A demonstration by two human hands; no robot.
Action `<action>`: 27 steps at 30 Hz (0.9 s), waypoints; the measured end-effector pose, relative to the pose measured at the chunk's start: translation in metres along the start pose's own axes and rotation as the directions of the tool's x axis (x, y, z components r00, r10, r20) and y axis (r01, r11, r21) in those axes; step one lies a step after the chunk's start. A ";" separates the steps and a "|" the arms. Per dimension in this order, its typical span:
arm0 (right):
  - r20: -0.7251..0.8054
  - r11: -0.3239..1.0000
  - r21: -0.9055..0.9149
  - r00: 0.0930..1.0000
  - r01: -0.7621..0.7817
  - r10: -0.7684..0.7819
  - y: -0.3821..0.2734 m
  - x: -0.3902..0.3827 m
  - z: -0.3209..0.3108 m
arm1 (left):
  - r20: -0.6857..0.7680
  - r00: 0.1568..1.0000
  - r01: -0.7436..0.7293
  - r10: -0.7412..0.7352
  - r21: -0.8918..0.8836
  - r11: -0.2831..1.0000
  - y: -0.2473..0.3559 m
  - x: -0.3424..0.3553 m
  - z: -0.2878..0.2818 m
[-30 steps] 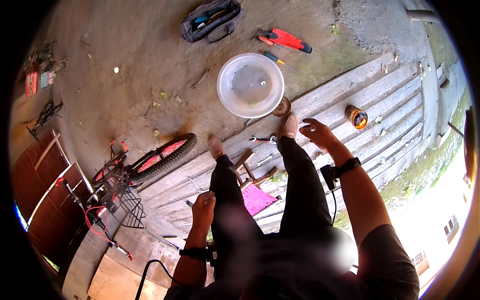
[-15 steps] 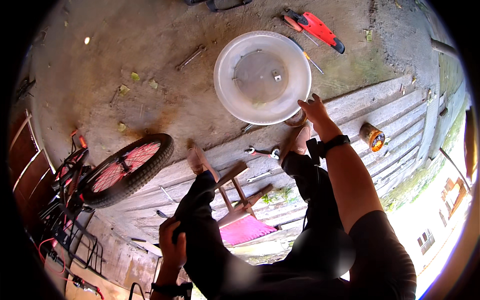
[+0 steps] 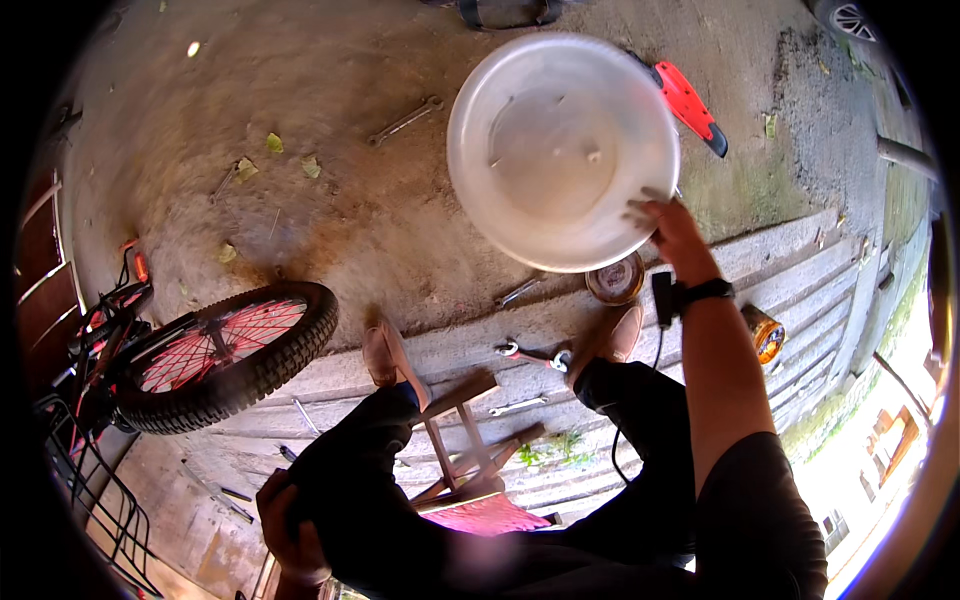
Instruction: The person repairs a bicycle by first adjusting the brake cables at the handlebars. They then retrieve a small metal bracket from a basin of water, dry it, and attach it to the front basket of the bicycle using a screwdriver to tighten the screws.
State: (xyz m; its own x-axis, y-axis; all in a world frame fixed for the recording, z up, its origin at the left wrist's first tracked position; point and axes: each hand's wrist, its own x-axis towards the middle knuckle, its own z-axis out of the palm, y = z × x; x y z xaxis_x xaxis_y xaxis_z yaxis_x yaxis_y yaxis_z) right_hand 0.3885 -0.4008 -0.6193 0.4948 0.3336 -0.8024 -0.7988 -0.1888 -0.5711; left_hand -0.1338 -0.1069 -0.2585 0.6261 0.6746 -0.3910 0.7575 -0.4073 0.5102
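My right hand (image 3: 672,228) grips the near right rim of a round, whitish translucent plastic basin (image 3: 480,190). Its fingers reach inside over the edge, and the basin looks lifted and slightly blurred. A few small metal pieces lie on the basin's bottom, too smeared to name. Beside the basin's near edge, by my right shoe, sits a round brown container (image 3: 616,278). My left hand (image 3: 292,525) rests against my left thigh with nothing seen in it, its fingers partly hidden in shadow.
A bicycle wheel (image 3: 225,350) stands at left. Wrenches (image 3: 406,121) and a red-handled wrench (image 3: 535,356) lie on the ground and steps. A red and black tool (image 3: 690,108) is beyond the basin. An amber jar (image 3: 765,335) stands at right, a pink-seated wooden stool (image 3: 485,512) between my legs.
My right hand has closed on the basin's rim, and the basin has risen and shifted, uncovering more of the brown container. My left hand has moved left along my thigh.
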 end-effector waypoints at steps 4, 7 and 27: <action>-0.025 0.940 -0.209 0.959 0.270 -0.281 -0.103 -0.013 -0.003 | -0.068 0.992 -0.109 0.110 0.015 0.994 -0.011 0.003 0.003; -0.120 0.929 -0.117 0.924 0.350 -0.364 -0.173 -0.044 -0.002 | -0.096 0.986 -0.134 0.135 0.021 0.991 -0.019 -0.006 0.006; -0.236 0.803 -0.334 0.781 0.494 -0.579 -0.228 -0.358 -0.111 | -0.238 0.920 -0.346 0.311 -0.123 0.930 -0.030 -0.023 0.014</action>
State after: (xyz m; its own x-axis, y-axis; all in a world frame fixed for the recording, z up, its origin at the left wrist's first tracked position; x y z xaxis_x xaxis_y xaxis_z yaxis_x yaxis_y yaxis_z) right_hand 0.4312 -0.5794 -0.2212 0.9292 0.1519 -0.3369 -0.2826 -0.2953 -0.9126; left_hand -0.1682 -0.1191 -0.2752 0.7676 0.6406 -0.0183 0.4649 -0.5369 0.7040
